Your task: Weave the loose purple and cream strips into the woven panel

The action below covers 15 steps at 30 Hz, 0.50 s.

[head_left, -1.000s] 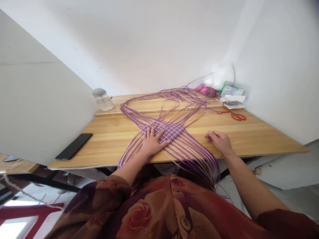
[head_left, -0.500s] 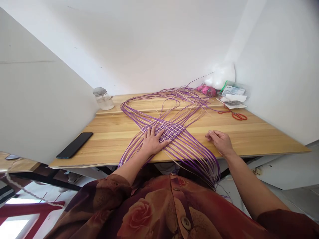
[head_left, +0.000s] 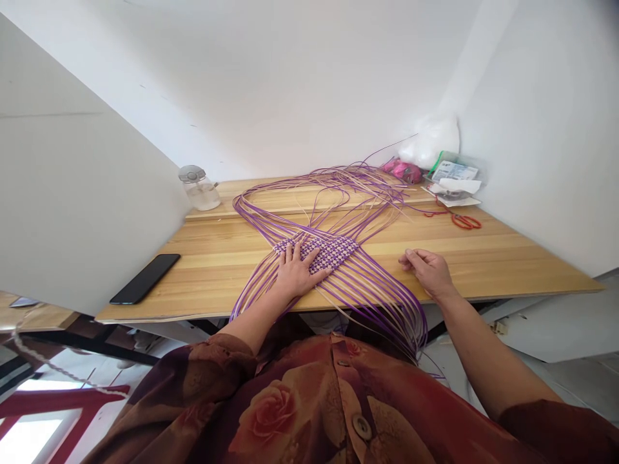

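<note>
Presently, in the head view, we see the weave (head_left: 338,251), purple and pale, lying flat on the table (head_left: 522,261), rather near to its front edge. Our left hand (head_left: 296,274) is laid palm down upon the left part of it. The fingers of this hand are spread wide and straight, and they press on the weave without gripping it.

Our right hand (head_left: 430,270) is to the right of the weave, apart from it, at the front part of the table. Its fingers are curled inward, with the thumb close to the forefinger (if something thin is between them, we cannot tell).

From the weave, many loose strands (head_left: 416,316) go out. Some of them bend down over the front edge, toward our shirt (head_left: 309,412), and others make big loops at the back of the table.

At the far right we see the orange scissors (head_left: 467,221), with papers (head_left: 454,187) just behind, and then a pink bundle (head_left: 405,171) and a white bag (head_left: 430,143) by the wall (head_left: 290,84). At the left, the black phone (head_left: 146,278) lies near the table's edge, and the clear jar (head_left: 200,194) stands farther back.
</note>
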Each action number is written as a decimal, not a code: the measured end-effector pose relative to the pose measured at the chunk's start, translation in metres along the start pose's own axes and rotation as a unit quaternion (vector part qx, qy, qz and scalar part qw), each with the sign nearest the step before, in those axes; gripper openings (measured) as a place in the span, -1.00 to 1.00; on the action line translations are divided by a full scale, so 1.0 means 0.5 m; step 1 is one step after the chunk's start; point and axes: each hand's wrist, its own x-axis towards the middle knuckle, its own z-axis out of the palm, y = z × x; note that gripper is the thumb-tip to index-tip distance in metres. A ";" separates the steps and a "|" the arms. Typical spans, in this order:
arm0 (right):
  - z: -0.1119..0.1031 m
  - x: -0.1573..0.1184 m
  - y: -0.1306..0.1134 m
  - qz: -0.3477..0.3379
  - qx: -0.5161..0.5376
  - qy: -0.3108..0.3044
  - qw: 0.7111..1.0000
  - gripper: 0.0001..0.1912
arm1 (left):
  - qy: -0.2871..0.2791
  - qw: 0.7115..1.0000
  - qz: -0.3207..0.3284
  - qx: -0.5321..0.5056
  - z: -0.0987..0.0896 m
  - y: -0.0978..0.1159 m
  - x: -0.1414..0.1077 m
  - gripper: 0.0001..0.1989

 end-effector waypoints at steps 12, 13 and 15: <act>0.084 -0.012 -0.107 -0.072 -0.261 -0.065 0.960 -0.60 | -0.010 1.000 -0.002 0.028 0.003 0.011 0.002 -0.12; 0.113 -0.016 -0.121 -0.098 -0.279 -0.097 0.950 -0.57 | -0.009 1.000 -0.003 0.029 0.004 0.013 0.003 -0.13; 0.171 -0.024 -0.142 -0.145 -0.314 -0.159 0.925 -0.48 | -0.008 1.000 -0.005 0.030 0.007 0.017 0.002 -0.13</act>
